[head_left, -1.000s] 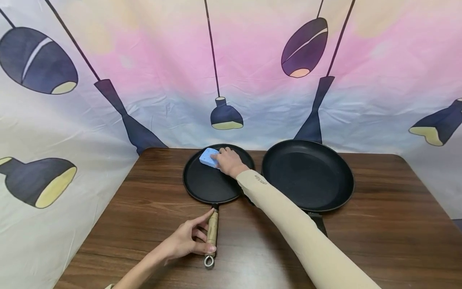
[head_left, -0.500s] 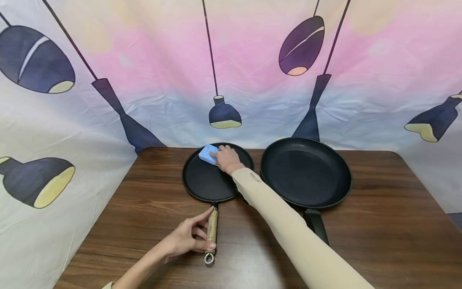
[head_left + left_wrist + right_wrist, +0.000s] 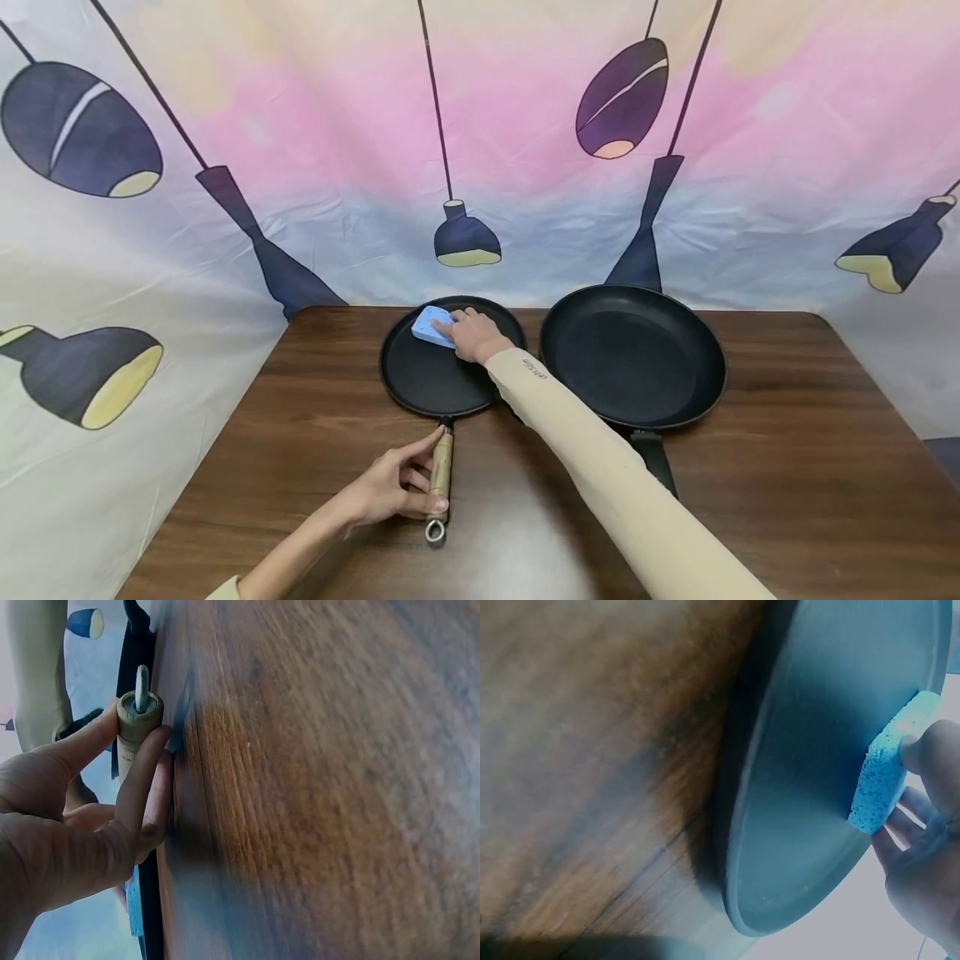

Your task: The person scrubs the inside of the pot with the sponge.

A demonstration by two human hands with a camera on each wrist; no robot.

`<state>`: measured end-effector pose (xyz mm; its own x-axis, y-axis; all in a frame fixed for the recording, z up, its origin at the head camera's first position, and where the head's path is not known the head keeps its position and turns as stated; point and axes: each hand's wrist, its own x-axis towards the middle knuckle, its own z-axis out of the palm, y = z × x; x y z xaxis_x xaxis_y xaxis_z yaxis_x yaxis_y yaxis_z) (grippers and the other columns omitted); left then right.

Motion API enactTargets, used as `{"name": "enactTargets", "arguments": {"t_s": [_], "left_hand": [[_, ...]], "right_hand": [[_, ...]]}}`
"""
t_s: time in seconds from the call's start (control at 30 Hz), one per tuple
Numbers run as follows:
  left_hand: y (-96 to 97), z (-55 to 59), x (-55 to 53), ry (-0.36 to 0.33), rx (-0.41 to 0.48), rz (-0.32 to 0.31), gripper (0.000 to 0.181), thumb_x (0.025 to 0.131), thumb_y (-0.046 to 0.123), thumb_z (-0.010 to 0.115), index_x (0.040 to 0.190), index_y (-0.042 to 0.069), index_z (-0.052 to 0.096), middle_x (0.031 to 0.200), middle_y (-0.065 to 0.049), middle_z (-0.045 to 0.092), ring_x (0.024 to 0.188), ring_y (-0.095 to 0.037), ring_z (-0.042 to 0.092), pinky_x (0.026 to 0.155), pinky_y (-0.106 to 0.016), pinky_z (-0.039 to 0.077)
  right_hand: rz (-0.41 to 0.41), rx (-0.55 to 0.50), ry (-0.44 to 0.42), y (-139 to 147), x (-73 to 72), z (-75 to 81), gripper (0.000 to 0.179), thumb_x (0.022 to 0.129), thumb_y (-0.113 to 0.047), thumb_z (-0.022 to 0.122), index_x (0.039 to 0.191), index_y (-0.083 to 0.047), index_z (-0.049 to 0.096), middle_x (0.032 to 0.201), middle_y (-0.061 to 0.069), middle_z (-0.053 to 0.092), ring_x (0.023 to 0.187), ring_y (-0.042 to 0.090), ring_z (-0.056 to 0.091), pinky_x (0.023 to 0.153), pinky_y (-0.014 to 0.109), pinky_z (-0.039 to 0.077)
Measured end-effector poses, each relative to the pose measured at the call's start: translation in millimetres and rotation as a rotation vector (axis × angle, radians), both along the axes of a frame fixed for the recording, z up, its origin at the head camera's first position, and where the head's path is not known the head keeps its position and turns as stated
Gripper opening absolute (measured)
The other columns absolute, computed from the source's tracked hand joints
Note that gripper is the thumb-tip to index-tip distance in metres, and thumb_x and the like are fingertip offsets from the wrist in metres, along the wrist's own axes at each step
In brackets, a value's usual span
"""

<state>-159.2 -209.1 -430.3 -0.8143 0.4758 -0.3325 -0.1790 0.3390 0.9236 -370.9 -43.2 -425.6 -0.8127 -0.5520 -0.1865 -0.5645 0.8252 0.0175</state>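
Observation:
A flat black pan (image 3: 427, 379) lies on the wooden table, its wooden handle (image 3: 442, 471) toward the near edge. My left hand (image 3: 386, 492) pinches that handle between thumb and fingers, just in front of its metal ring (image 3: 435, 531); the left wrist view shows the fingers (image 3: 139, 787) along the handle's side. On the pan's far part, my right hand (image 3: 476, 335) holds a blue sponge (image 3: 431, 325) flat against the black surface. In the right wrist view, thumb and fingers grip the sponge (image 3: 889, 769) by its edges.
To the right stands a larger, deeper black frying pan (image 3: 633, 358), its black handle (image 3: 655, 458) partly behind my right sleeve (image 3: 600, 458). The brown wooden table (image 3: 810, 467) ends at a cloth backdrop (image 3: 337, 167) printed with lamps.
My right hand and the sponge shift slightly on the far part of the pan, up and then back down. The left hand keeps its grip on the handle.

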Motion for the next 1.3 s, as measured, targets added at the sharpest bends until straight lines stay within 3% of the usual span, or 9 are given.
{"name": "enactTargets", "arguments": {"t_s": [0.3,0.47,0.8,0.93,1.17,1.3], "left_hand": [[0.0,-0.4,-1.4,0.017,-0.019,-0.017,0.103,0.084,0.009,0.085,0.163,0.007,0.020,0.123,-0.021,0.047,0.092,-0.014,0.064,0.079,-0.034,0.066],[1.3,3.6,-7.2,0.028,-0.038,-0.026,0.103,0.085,0.011,0.085,0.164,0.007,0.018,0.125,-0.022,0.048,0.093,-0.014,0.065,0.080,-0.035,0.066],[-0.3,1.1,-1.6,0.022,-0.051,-0.045,0.105,0.085,0.015,0.086,0.164,0.007,0.017,0.127,-0.023,0.047,0.093,-0.013,0.065,0.081,-0.037,0.066],[2.8,3.2,-1.4,0.028,-0.051,-0.026,0.105,0.084,0.014,0.086,0.164,0.009,0.019,0.128,-0.023,0.048,0.094,-0.015,0.065,0.081,-0.038,0.066],[-1.6,2.3,9.9,0.007,-0.035,-0.027,0.106,0.084,0.013,0.086,0.164,0.006,0.016,0.126,-0.022,0.048,0.094,-0.017,0.064,0.080,-0.039,0.066],[0.8,2.3,8.9,0.016,-0.024,-0.024,0.106,0.083,0.011,0.086,0.163,0.003,0.017,0.122,-0.021,0.050,0.093,-0.017,0.064,0.079,-0.039,0.066]], "right_hand": [[0.020,-0.093,-0.123,4.2,27.3,7.6,0.054,0.109,-0.025,0.049,0.159,-0.036,0.031,0.165,0.008,0.034,0.152,0.027,0.034,0.117,0.037,0.046],[0.044,-0.152,-0.152,7.0,34.8,14.5,0.052,0.107,-0.019,0.055,0.154,-0.034,0.041,0.162,0.008,0.040,0.150,0.024,0.038,0.116,0.034,0.047],[0.141,-0.209,-0.264,22.4,62.8,19.1,0.049,0.099,-0.014,0.067,0.144,-0.031,0.057,0.154,0.007,0.050,0.146,0.024,0.044,0.118,0.036,0.046],[0.161,-0.190,-0.258,27.4,66.5,23.2,0.050,0.099,-0.015,0.068,0.145,-0.030,0.056,0.155,0.007,0.050,0.146,0.023,0.044,0.117,0.036,0.047],[0.217,-0.129,-0.189,22.1,76.4,16.4,0.050,0.100,-0.020,0.068,0.146,-0.033,0.054,0.154,0.006,0.051,0.143,0.020,0.049,0.112,0.030,0.051],[0.250,-0.084,-0.138,26.3,79.8,15.6,0.049,0.102,-0.024,0.064,0.148,-0.034,0.052,0.150,0.004,0.053,0.138,0.019,0.052,0.110,0.029,0.052]]}}
